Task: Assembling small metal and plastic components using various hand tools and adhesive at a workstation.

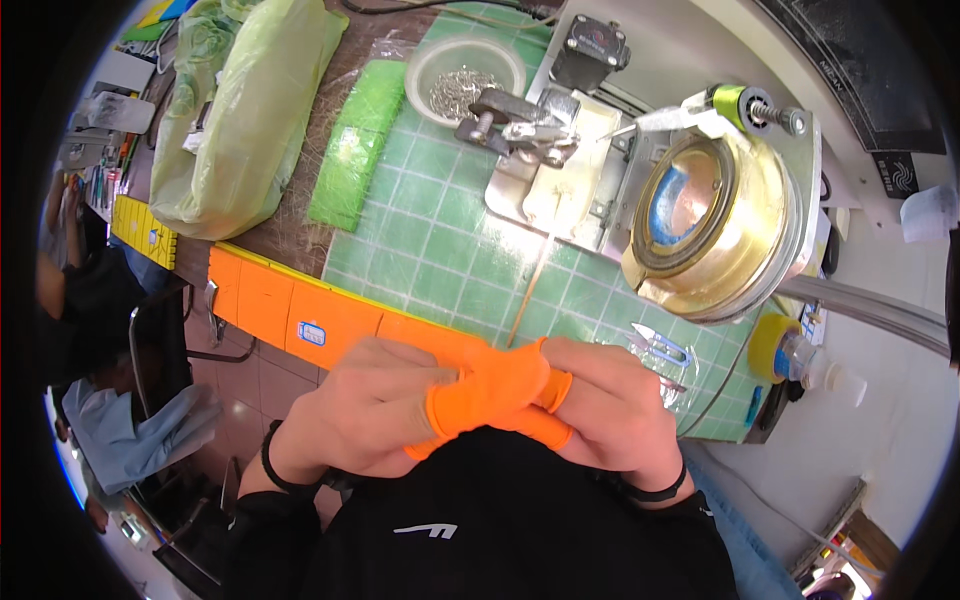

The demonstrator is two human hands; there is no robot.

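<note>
Orange finger cots (497, 385) are the thing in hand here — thin rubber sleeves that cover the fingertips, and both hands meet over them just in front of the green cutting mat (440, 250), at its near edge and close to the person's chest. The left hand (375, 410) is curled, its covered fingers pressed against those of the right hand (610, 410); the right hand seems to pinch one cot near its rolled rim, though the exact grip is partly hidden by the fingers themselves.

I judge such cots to be very light, soft and stretchy, a little grippy on skin, and easy to tear with a nail — so the best place to hold is the thicker rolled rim at the open end, not the thin tip.

Beyond the mat's near edge a thin pale strip (532, 285) runs up toward a metal press fixture (545, 140) that stands on the mat. To the right of the mat sits a large brass-coloured round housing (710, 225). At the far side of the mat is a clear bowl of small metal parts (463, 85), and to the mat's left lie a green foam block (352, 145) and a pale green plastic bag (255, 110).
</note>
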